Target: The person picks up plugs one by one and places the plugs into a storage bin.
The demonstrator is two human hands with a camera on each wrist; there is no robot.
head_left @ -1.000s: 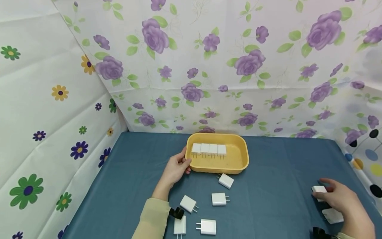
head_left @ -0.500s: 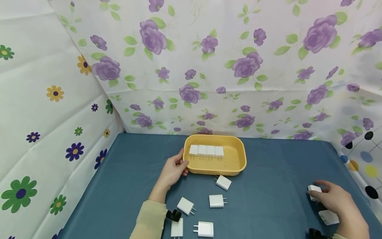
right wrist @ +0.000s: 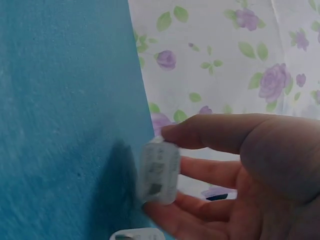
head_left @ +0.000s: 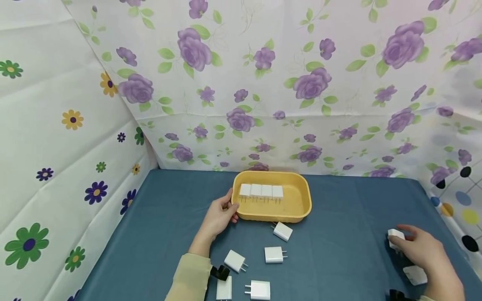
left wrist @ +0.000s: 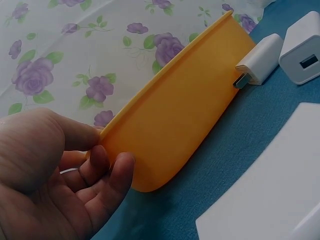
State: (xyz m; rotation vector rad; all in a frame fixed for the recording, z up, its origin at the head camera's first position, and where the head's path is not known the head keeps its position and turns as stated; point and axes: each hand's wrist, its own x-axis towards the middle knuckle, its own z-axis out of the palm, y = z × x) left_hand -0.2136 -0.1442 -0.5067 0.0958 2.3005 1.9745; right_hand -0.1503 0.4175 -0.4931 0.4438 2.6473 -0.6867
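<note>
In the head view my left hand [head_left: 217, 215] holds the near left corner of a yellow plastic tray [head_left: 297, 196]. The left wrist view shows thumb and fingers pinching the rim of this tray [left wrist: 165, 120]. Inside it, several white chargers [head_left: 261, 191] stand in a row, prongs toward me. Far to the right, my right hand [head_left: 423, 247] pinches a white charger [head_left: 395, 235] between thumb and fingers. From the right wrist, the printed end of this charger [right wrist: 159, 172] faces the camera, above its shadow. Another white charger [head_left: 415, 274] lies beneath the right hand, partly covered.
Several loose white chargers lie in front of the tray, including one charger [head_left: 282, 231] close to its wall and another charger [head_left: 273, 254] nearer me. Blue cloth [head_left: 339, 234] covers the table. A flowered curtain [head_left: 278, 138] hangs along the back edge.
My right hand has moved its charger slightly away from the one lying beneath, and the prongs now show below it. The left hand keeps hold of the tray. The head view shifts slightly.
</note>
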